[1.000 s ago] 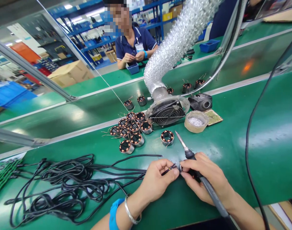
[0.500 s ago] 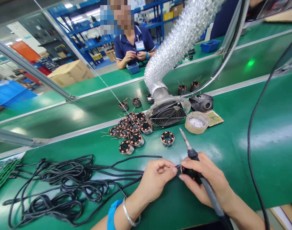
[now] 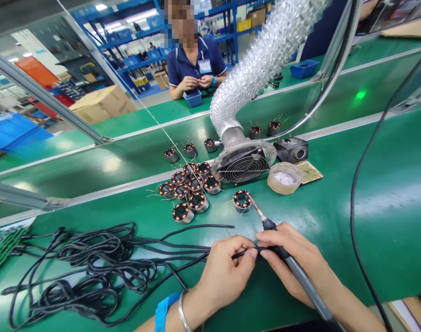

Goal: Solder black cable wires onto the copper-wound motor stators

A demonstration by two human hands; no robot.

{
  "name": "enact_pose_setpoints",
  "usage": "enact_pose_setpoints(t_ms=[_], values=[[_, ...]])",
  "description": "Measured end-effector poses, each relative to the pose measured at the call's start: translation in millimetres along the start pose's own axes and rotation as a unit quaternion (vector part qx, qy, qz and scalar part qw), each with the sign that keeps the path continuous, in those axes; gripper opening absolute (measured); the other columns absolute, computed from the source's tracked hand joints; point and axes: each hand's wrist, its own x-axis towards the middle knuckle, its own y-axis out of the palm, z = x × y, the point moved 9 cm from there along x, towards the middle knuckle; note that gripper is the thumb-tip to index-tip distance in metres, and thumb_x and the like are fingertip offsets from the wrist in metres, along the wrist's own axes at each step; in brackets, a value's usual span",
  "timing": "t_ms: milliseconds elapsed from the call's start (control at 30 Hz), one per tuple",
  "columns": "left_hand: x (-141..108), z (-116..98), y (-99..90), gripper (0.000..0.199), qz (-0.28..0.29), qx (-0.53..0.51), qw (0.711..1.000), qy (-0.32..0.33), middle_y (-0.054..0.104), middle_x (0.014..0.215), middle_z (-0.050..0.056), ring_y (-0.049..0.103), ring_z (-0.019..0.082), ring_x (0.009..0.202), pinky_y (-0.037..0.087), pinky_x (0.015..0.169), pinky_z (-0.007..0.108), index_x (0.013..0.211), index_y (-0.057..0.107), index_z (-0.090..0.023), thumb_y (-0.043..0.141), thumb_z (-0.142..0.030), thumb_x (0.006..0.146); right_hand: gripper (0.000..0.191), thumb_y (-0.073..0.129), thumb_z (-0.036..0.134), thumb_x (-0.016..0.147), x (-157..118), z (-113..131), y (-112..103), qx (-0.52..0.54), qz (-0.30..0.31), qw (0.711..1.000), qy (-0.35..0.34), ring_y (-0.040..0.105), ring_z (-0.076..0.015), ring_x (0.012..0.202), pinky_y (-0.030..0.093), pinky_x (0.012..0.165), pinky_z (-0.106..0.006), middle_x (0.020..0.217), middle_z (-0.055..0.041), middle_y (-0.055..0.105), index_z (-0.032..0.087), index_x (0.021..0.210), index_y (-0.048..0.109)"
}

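Observation:
My left hand (image 3: 227, 260) is closed, pinching a black cable (image 3: 238, 253) between thumb and fingers. My right hand (image 3: 296, 263) is wrapped round a soldering iron (image 3: 305, 281), whose tip slants up and left, overlapping a copper-wound stator (image 3: 242, 201) in view; whether they touch I cannot tell. Thumb and forefinger of the right hand also meet at the cable's end beside my left fingertips. Whatever lies behind the right fingers is hidden. Coiled black cables (image 3: 93, 258) lie left of my hands, and several more stators (image 3: 182, 212) are grouped beyond them.
A fume extractor hood (image 3: 245, 163) hangs from a silver duct (image 3: 227, 106). Right of it are a round pot (image 3: 284, 179) of silvery bits and an iron stand (image 3: 292, 149). More stators stand on the belt (image 3: 137, 154). A co-worker (image 3: 196, 69) sits opposite. A cord (image 3: 357, 193) hangs right.
The soldering iron has swung left, its tip now over the lone stator. A dark piece with copper between my hands no longer shows; the cable does. Stators on the belt shifted left.

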Motion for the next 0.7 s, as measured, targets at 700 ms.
enact_pose_setpoints(t_ms=[700], values=[[36.7,-18.7,-65.6,0.034,-0.040,0.182,0.982,-0.031,0.068,0.068,0.000,0.064,0.016,0.057,0.046,0.060,0.025,0.100,0.070,-0.018,0.037,-0.021,0.093,0.035,0.064,0.025,0.089,-45.2,-29.3,3.0,-0.025,-0.025,0.995,0.097,0.067,-0.0187,0.108,0.055,0.091,-0.025,0.125,-0.0087,0.066,0.023,0.121,0.051]])
